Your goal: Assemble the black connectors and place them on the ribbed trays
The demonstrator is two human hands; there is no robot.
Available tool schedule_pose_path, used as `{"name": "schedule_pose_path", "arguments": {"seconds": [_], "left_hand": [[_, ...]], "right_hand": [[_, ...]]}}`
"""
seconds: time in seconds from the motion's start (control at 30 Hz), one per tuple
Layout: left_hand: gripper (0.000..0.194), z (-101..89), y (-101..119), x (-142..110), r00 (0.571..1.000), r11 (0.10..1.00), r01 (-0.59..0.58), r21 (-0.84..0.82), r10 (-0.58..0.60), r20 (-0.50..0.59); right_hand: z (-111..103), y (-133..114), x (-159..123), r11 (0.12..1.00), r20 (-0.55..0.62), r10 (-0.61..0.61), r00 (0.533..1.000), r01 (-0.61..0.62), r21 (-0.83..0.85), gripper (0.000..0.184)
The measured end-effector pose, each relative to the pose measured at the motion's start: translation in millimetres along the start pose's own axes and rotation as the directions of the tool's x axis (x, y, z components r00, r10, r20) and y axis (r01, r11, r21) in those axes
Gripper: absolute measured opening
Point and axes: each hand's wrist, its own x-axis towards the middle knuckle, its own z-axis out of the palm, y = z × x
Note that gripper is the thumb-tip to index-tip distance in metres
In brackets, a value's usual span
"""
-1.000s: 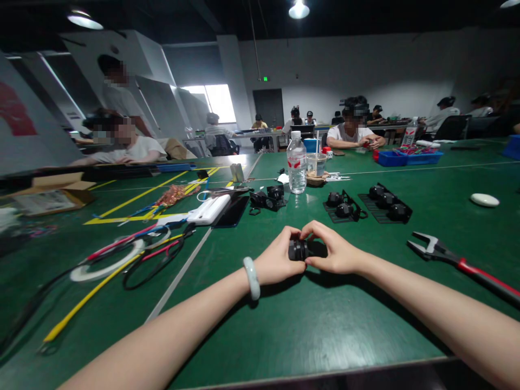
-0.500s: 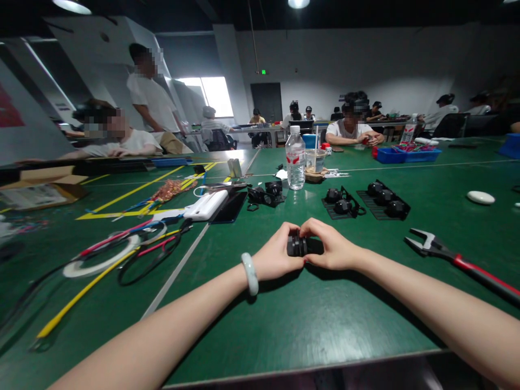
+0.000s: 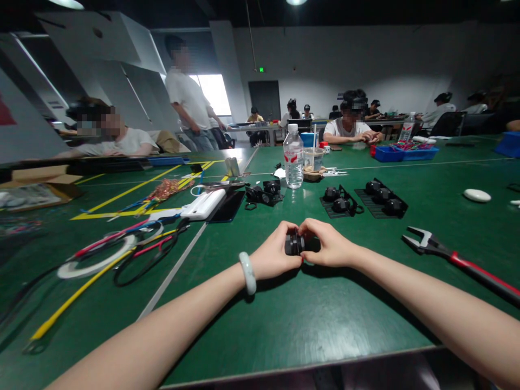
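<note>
Between my two hands, just above the green table, is a black plastic cable gland [image 3: 294,245] with a ribbed, ringed body. My left hand [image 3: 276,250], with a pale bangle at the wrist, closes its fingers and thumb around the left end. The right side is gripped by my right hand [image 3: 331,245], its thumb and fingers curled to the ring; part of the gland is hidden behind them. Beyond my hands lie black plates with similar fittings: one holding two [image 3: 340,203], another holding three [image 3: 382,197]. More black fittings [image 3: 264,192] lie to the left.
Red-handled adjustable pliers [image 3: 442,254] lie right, below a white oval object [image 3: 477,195]. Cables [image 3: 81,292], a white tape ring [image 3: 67,269] and a white power bank [image 3: 205,205] are left. A water bottle [image 3: 293,157] stands ahead. A co-worker [image 3: 351,122] sits across the table.
My hands keep the same grip on the cable gland, with hardly any movement. The view shifts slightly. A standing person in the left background has walked to the right.
</note>
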Motion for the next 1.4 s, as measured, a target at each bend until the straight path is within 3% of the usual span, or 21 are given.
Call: {"name": "schedule_pose_path", "arguments": {"seconds": [0.43,0.8,1.4], "left_hand": [[0.047,0.8,-2,0,1.0,1.0,0.019,-0.009,-0.019,-0.004],[0.045,0.4,1,0,1.0,1.0,0.017,-0.025,-0.017,0.004],[0.044,0.1,0,0,1.0,1.0,-0.011,-0.021,0.011,0.012]], "right_hand": [[4,0,3,0.994,-0.053,0.097,0.994,-0.094,0.057,0.02],[9,10,6,0.928,0.035,0.247,0.969,-0.246,0.28,0.016],[6,11,6,0.893,0.112,0.252,0.961,-0.275,0.356,0.018]]}}
